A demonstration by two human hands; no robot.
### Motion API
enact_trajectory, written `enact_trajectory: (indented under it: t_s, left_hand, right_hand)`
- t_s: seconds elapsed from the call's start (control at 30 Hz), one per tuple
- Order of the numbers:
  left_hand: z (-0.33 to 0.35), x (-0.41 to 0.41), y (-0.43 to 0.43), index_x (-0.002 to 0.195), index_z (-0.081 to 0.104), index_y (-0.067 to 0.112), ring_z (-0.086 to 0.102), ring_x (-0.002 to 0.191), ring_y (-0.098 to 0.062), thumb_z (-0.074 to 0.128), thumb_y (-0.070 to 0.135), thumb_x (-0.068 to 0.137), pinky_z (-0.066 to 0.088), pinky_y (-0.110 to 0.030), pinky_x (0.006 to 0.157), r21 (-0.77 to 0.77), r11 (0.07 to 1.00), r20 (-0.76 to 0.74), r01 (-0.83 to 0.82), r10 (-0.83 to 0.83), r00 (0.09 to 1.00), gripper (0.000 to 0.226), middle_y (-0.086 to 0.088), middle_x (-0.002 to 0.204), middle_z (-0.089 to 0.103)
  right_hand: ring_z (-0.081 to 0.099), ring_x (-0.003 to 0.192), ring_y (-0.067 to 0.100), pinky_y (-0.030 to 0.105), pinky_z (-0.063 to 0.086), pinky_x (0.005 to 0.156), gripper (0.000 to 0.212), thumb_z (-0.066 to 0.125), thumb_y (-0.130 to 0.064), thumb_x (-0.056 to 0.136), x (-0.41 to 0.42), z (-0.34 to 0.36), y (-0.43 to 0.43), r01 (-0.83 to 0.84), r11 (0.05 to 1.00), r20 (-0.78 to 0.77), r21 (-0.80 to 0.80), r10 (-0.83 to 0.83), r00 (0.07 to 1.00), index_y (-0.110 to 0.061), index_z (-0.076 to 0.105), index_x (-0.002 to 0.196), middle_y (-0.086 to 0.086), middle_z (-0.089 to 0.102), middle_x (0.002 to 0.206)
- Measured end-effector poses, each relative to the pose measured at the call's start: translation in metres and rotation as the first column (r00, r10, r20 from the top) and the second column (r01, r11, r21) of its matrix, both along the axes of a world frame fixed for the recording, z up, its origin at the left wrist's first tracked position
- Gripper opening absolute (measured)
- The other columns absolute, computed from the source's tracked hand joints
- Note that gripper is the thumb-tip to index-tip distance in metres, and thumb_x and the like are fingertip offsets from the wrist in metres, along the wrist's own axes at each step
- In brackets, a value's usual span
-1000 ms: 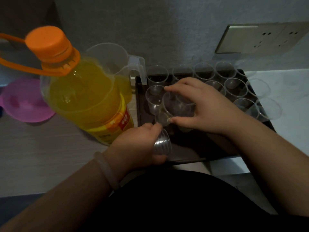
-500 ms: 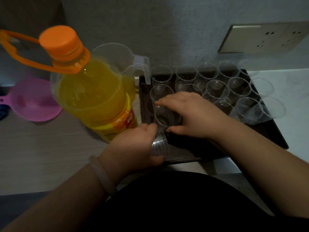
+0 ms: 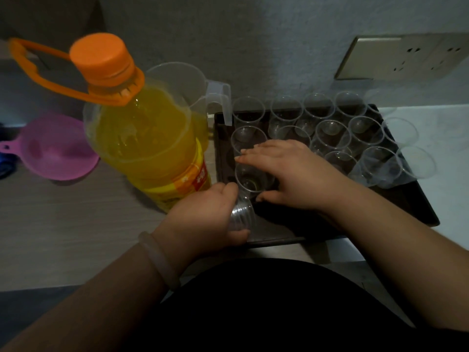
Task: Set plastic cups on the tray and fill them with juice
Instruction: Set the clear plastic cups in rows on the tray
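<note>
Cups (image 3: 332,133), clear and thin, upright on the dark tray (image 3: 406,207): we count at least twelve. Our right hand (image 3: 291,174) clasps the near-left cup (image 3: 250,180); left hand (image 3: 203,219) grips one nested stack (image 3: 242,215).

Empty cups (image 3: 332,134) on tray (image 3: 401,199), juice bottle (image 3: 147,138) capped

tray (image 3: 411,207) sitting right of centre on the counter, cups (image 3: 332,130) in rows across its far half, juice bottle (image 3: 147,148) just left of it, pitcher (image 3: 193,82) right behind the bottle, funnel (image 3: 53,151) way off left, left hand (image 3: 203,219) with cup stack (image 3: 242,214) at the tray's near-left corner, right hand (image 3: 297,174) round a single cup (image 3: 250,180) just beyond
</note>
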State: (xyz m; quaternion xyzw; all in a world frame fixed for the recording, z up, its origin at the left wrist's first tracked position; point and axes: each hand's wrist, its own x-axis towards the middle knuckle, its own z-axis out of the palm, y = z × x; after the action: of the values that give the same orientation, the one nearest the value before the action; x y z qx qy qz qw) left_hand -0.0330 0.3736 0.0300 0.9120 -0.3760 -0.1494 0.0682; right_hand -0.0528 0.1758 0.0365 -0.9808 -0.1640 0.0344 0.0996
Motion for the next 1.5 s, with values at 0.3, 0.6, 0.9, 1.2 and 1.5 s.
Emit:
enact_trajectory:
  t_s: [0.3, 0.6, 0.9, 1.2, 1.5]
  left_hand:
    - [0.001, 0.000, -0.001, 0.127, 0.037, 0.022, 0.058, 0.101, -0.018, 0.060, 0.061, 0.077, 0.047, -0.029, 0.075, -0.001, 1.000, 0.022, 0.028, -0.028, 0.999, 0.068, 0.000, 0.121, 0.051]
    - [0.007, -0.008, 0.001, 0.116, 0.056, 0.010, 0.063, 0.062, -0.021, 0.048, 0.065, 0.068, 0.051, -0.030, 0.045, -0.083, 0.987, 0.073, 0.141, -0.135, 0.988, 0.074, -0.006, 0.091, 0.065]
    - [0.028, -0.019, -0.011, 0.116, 0.054, 0.016, 0.065, 0.072, -0.019, 0.043, 0.069, 0.065, 0.055, -0.033, 0.054, -0.119, 0.989, 0.065, 0.090, -0.083, 0.994, 0.074, -0.001, 0.098, 0.064]
    - [0.053, -0.007, -0.035, 0.141, 0.034, 0.022, 0.054, 0.111, -0.016, 0.064, 0.060, 0.073, 0.046, -0.025, 0.080, -0.272, 0.961, 0.126, -0.041, 0.078, 0.989, 0.084, 0.003, 0.133, 0.048]
    - [0.064, 0.015, -0.037, 0.138, 0.038, 0.016, 0.052, 0.115, -0.016, 0.069, 0.051, 0.075, 0.039, -0.022, 0.085, -0.351, 0.936, 0.186, 0.032, 0.036, 0.982, 0.079, -0.001, 0.133, 0.050]
  right_hand:
    - [0.042, 0.133, 0.019, 0.045, 0.032, 0.110, 0.077, 0.071, -0.052, 0.072, -0.006, 0.007, -0.006, 0.026, 0.990, 0.025, 0.141, -0.030, 0.999, -0.027, 0.044, 0.140, -0.003, 0.050, 0.142]
    - [0.057, 0.107, 0.013, 0.020, 0.035, 0.089, 0.034, 0.063, -0.026, 0.089, -0.012, 0.027, -0.047, 0.430, 0.841, 0.208, 0.329, -0.509, 0.835, -0.016, 0.062, 0.122, 0.001, 0.066, 0.115]
    - [0.058, 0.105, 0.015, 0.021, 0.036, 0.086, 0.028, 0.062, -0.022, 0.090, -0.017, 0.031, -0.053, 0.409, 0.838, 0.179, 0.360, -0.492, 0.852, -0.014, 0.066, 0.116, 0.001, 0.067, 0.109]
    - [0.057, 0.105, -0.006, 0.014, 0.045, 0.089, 0.046, 0.053, -0.057, 0.080, -0.023, 0.035, -0.041, 0.273, 0.748, -0.198, 0.604, -0.191, 0.961, -0.037, 0.058, 0.122, -0.020, 0.064, 0.111]
    - [0.065, 0.100, 0.010, 0.019, 0.051, 0.086, 0.056, 0.069, -0.040, 0.070, -0.017, 0.039, -0.024, 0.333, 0.488, -0.293, 0.807, -0.159, 0.943, -0.021, 0.060, 0.123, -0.003, 0.068, 0.111]
